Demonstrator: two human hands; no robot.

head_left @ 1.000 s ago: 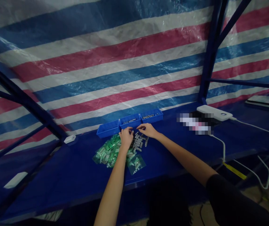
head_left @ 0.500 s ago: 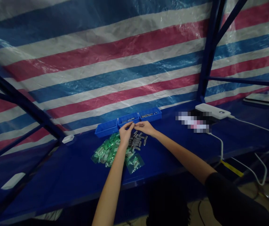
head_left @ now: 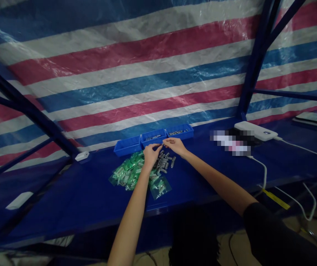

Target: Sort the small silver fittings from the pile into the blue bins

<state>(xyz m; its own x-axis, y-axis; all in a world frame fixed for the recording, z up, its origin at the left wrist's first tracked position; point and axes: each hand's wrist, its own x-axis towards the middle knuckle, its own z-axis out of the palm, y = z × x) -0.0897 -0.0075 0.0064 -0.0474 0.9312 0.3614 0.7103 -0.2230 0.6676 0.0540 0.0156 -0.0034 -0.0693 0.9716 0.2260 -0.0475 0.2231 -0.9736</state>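
Note:
My left hand (head_left: 150, 154) and my right hand (head_left: 175, 145) meet fingertip to fingertip just in front of the blue bins. Both are closed in a pinch, and whatever sits between the fingers is too small to make out. Beneath them lies a loose heap of small grey metal cylinders (head_left: 163, 162). Left of that, partly behind my left forearm, is a pile of small clear-green plastic bags (head_left: 128, 170) with parts inside. Behind the hands stand a left bin (head_left: 128, 149), a middle bin (head_left: 153, 141) with a few metal pieces, and a right bin (head_left: 183, 135) holding many small parts.
A white power bank (head_left: 255, 130) with a cable lies right on the blue table (head_left: 86, 199), beside a blurred-out item (head_left: 230, 143). Small white devices (head_left: 82, 156) sit at the left. Blue metal posts (head_left: 254, 74) and a striped tarp (head_left: 136, 66) enclose the back.
My hands have stayed together; the fingertips have shifted slightly right and the left fingers have spread a little. The whole view has tilted slightly.

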